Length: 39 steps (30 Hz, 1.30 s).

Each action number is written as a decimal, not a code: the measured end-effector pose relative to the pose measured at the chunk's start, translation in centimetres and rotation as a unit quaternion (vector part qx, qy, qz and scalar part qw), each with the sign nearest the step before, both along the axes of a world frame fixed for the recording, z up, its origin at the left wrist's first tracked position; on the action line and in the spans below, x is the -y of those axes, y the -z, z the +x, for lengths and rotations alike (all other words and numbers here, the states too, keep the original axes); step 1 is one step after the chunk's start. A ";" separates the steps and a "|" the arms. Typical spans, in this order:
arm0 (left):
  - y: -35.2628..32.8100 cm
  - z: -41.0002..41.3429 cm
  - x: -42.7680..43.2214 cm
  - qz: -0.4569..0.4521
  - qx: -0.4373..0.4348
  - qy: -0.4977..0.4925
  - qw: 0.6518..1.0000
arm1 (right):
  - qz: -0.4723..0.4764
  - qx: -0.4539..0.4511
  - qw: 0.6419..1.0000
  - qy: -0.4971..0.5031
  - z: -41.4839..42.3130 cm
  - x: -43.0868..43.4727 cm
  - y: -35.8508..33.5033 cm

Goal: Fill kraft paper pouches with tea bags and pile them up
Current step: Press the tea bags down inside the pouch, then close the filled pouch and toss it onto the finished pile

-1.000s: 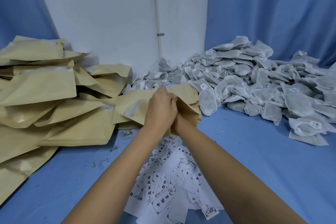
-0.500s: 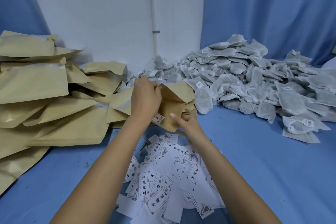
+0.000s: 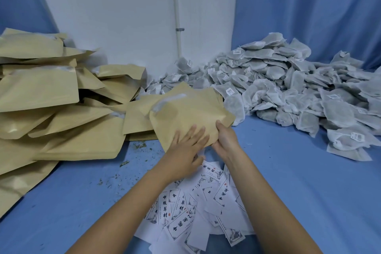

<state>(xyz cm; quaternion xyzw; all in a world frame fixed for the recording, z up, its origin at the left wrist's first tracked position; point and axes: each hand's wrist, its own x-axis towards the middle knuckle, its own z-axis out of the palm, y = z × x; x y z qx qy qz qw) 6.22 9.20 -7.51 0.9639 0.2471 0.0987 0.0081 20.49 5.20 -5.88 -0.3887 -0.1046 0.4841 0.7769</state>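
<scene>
A bulging kraft paper pouch (image 3: 189, 113) lies tilted at the centre, its mouth towards the upper left. My left hand (image 3: 185, 148) rests flat on its near face with fingers spread. My right hand (image 3: 224, 140) grips the pouch's lower right corner, thumb on top. A big heap of grey-white tea bags (image 3: 288, 93) fills the right side. A tall pile of kraft pouches (image 3: 51, 109) covers the left side.
Loose white printed labels (image 3: 195, 212) lie scattered on the blue cloth (image 3: 299, 192) beneath my forearms. Tea crumbs (image 3: 140, 146) dot the cloth by the pouch pile. A white wall with a thin pipe (image 3: 177, 16) stands behind, flanked by blue curtains.
The pouch was held upright with both hands at its mouth; now it is turned down flat. My left hand has come off the mouth and lies on its face, my right holds its corner.
</scene>
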 end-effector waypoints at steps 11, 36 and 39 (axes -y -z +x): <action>1.4 -0.8 -2.2 -0.579 0.537 -0.219 0.573 | 0.005 0.008 1.000 -0.023 1.3 0.1 3.2; 2.9 -2.0 -2.5 -0.486 0.546 -0.226 0.644 | -0.195 0.196 0.956 0.094 3.2 1.1 5.3; 2.9 -2.0 -2.6 -0.489 0.545 -0.231 0.641 | -0.163 0.155 0.969 0.101 3.0 1.2 5.2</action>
